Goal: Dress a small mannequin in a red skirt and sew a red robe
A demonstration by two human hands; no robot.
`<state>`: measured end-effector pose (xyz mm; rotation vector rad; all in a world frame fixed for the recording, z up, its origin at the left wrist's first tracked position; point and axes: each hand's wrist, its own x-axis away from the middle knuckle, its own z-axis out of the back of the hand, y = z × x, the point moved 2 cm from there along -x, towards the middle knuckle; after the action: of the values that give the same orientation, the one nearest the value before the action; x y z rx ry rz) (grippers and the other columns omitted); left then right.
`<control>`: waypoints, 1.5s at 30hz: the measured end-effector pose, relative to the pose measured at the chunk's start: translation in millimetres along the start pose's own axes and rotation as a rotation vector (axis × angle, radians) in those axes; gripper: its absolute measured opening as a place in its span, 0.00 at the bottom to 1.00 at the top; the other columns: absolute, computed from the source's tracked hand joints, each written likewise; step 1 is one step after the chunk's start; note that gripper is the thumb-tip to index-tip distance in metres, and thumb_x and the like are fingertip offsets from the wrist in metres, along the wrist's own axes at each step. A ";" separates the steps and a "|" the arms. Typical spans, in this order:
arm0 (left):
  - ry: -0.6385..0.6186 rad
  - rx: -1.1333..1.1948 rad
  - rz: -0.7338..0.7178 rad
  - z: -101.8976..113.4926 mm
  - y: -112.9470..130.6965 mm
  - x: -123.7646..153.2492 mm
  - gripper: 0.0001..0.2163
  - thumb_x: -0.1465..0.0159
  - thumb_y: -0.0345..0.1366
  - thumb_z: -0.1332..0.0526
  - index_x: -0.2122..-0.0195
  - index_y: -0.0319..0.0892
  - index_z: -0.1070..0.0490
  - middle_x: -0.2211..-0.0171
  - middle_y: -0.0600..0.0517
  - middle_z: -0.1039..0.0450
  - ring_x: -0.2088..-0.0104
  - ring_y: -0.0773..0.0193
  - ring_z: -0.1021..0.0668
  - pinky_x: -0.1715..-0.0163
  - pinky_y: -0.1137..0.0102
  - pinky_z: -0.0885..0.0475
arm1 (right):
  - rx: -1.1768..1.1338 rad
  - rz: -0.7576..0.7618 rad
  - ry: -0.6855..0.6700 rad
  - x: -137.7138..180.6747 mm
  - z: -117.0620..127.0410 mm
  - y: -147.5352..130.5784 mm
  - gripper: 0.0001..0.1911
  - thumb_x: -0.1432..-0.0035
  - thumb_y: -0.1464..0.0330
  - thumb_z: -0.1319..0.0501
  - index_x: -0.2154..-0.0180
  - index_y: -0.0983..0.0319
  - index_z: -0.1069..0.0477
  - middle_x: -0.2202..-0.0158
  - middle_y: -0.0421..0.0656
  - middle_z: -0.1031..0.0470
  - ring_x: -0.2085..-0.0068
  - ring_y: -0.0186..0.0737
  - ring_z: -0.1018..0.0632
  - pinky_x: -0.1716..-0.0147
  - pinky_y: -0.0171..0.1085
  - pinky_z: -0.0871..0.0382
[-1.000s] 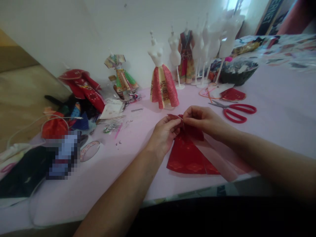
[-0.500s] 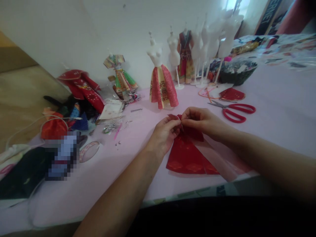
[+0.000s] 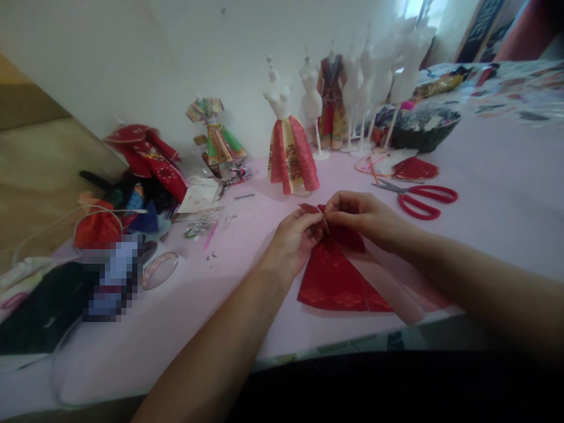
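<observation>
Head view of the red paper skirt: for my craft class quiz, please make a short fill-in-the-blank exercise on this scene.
The left hand and right hand pinch the top of a red paper skirt lying on a ____ tabletop.
The scissors have ____ handles.
The scissors lie nearer the ____ hand.

Missing words: pink; red; right.

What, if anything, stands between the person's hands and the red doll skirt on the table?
Nothing visible does: the left hand and the right hand both pinch the gathered top of the red doll skirt directly.
</observation>
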<state>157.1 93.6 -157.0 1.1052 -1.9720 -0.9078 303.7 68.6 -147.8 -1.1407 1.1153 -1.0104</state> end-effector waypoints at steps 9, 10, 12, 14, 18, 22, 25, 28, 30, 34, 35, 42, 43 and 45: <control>0.022 -0.009 0.010 -1.4 0.6 3.1 0.07 0.47 0.23 0.35 0.72 0.39 0.33 0.75 0.55 0.31 0.73 0.72 0.28 0.67 0.72 0.36 | -0.031 0.014 -0.003 -1.1 2.0 4.3 0.07 0.43 0.64 0.34 0.69 0.57 0.29 0.69 0.41 0.22 0.67 0.40 0.22 0.64 0.40 0.27; 0.017 -0.013 0.010 -1.9 0.5 3.4 0.07 0.47 0.22 0.36 0.72 0.39 0.33 0.75 0.56 0.31 0.73 0.72 0.29 0.67 0.72 0.36 | -0.028 0.015 0.003 -1.2 2.3 4.8 0.07 0.43 0.64 0.34 0.69 0.57 0.29 0.69 0.41 0.22 0.67 0.39 0.23 0.65 0.40 0.28; 0.005 -0.021 0.008 -2.7 0.4 3.9 0.08 0.48 0.21 0.36 0.72 0.39 0.33 0.76 0.56 0.32 0.74 0.72 0.29 0.68 0.73 0.37 | -0.013 0.014 0.014 -1.4 3.0 5.5 0.07 0.43 0.63 0.34 0.69 0.58 0.29 0.69 0.41 0.23 0.67 0.39 0.23 0.66 0.40 0.29; -0.005 -0.028 0.006 -3.0 0.4 4.2 0.08 0.49 0.21 0.36 0.72 0.39 0.33 0.75 0.56 0.32 0.74 0.72 0.29 0.67 0.72 0.37 | 0.009 0.010 0.024 -1.5 3.4 5.8 0.08 0.43 0.63 0.34 0.69 0.58 0.30 0.70 0.41 0.23 0.68 0.39 0.24 0.67 0.40 0.29; -0.017 -0.042 0.000 -2.4 0.2 4.0 0.09 0.49 0.21 0.36 0.72 0.39 0.33 0.75 0.56 0.32 0.73 0.72 0.30 0.67 0.72 0.37 | 0.018 0.000 0.032 -1.1 3.1 5.4 0.08 0.43 0.63 0.34 0.69 0.58 0.30 0.71 0.40 0.24 0.70 0.38 0.25 0.69 0.39 0.30; -0.020 -0.040 0.008 -2.3 -0.3 3.5 0.09 0.50 0.21 0.36 0.72 0.39 0.33 0.75 0.56 0.31 0.73 0.72 0.29 0.68 0.72 0.37 | 0.011 -0.001 0.023 -0.6 2.3 4.9 0.07 0.43 0.64 0.34 0.69 0.58 0.30 0.71 0.40 0.24 0.69 0.38 0.25 0.68 0.39 0.30; -0.016 -0.032 0.010 -3.0 -0.4 3.5 0.08 0.49 0.21 0.36 0.73 0.39 0.33 0.76 0.56 0.31 0.74 0.72 0.29 0.69 0.73 0.37 | 0.001 0.006 0.020 -0.7 1.9 4.4 0.07 0.43 0.64 0.34 0.70 0.58 0.30 0.71 0.41 0.25 0.69 0.38 0.25 0.68 0.39 0.31; -0.013 -0.027 0.012 -3.6 -0.4 3.7 0.08 0.49 0.21 0.36 0.73 0.38 0.33 0.76 0.56 0.31 0.75 0.72 0.29 0.69 0.73 0.37 | -0.017 -0.003 0.021 -0.9 1.5 3.7 0.08 0.44 0.64 0.33 0.70 0.58 0.30 0.71 0.41 0.25 0.69 0.38 0.25 0.68 0.38 0.32; -0.010 -0.022 0.013 -4.0 -0.4 4.0 0.07 0.48 0.21 0.37 0.72 0.38 0.32 0.76 0.56 0.31 0.75 0.72 0.29 0.70 0.74 0.37 | -0.021 -0.012 0.019 -0.9 1.1 3.1 0.09 0.45 0.62 0.33 0.70 0.58 0.30 0.71 0.41 0.25 0.69 0.38 0.25 0.67 0.39 0.31; -0.006 -0.018 0.016 -4.4 -0.3 4.4 0.07 0.47 0.21 0.38 0.73 0.38 0.32 0.77 0.55 0.32 0.75 0.72 0.30 0.70 0.74 0.37 | -0.031 -0.025 0.019 0.0 -0.2 1.7 0.10 0.45 0.61 0.33 0.70 0.58 0.30 0.71 0.41 0.24 0.68 0.38 0.25 0.67 0.38 0.31; -0.008 -0.018 0.018 -4.5 -0.3 4.5 0.07 0.47 0.21 0.38 0.73 0.38 0.32 0.77 0.55 0.32 0.75 0.72 0.30 0.70 0.74 0.37 | -0.037 -0.026 0.019 0.3 -0.6 1.3 0.09 0.45 0.62 0.33 0.70 0.58 0.30 0.71 0.40 0.25 0.69 0.38 0.25 0.67 0.38 0.31; -0.016 0.007 0.024 -3.4 -1.0 4.0 0.07 0.48 0.22 0.36 0.73 0.38 0.32 0.75 0.55 0.31 0.74 0.72 0.30 0.69 0.73 0.36 | -0.062 -0.013 -0.003 1.3 -2.5 -3.5 0.07 0.42 0.65 0.35 0.71 0.58 0.29 0.72 0.40 0.25 0.69 0.37 0.24 0.65 0.38 0.30; -0.019 0.012 0.021 -3.2 -1.1 3.9 0.07 0.48 0.23 0.36 0.73 0.38 0.32 0.75 0.55 0.31 0.74 0.72 0.30 0.69 0.73 0.36 | -0.057 -0.016 -0.001 1.4 -2.6 -4.0 0.08 0.42 0.64 0.35 0.71 0.58 0.29 0.72 0.40 0.25 0.69 0.37 0.24 0.65 0.38 0.30; -0.024 0.021 0.018 -3.0 -1.3 3.8 0.07 0.48 0.23 0.36 0.72 0.38 0.32 0.74 0.55 0.31 0.73 0.72 0.29 0.68 0.72 0.35 | -0.045 -0.014 0.002 1.8 -2.8 -4.6 0.08 0.41 0.64 0.36 0.71 0.58 0.30 0.73 0.40 0.24 0.69 0.37 0.24 0.65 0.38 0.29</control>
<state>158.6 89.0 -155.7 1.0913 -2.0124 -0.8962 301.1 65.7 -143.7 -1.1852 1.1374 -1.0022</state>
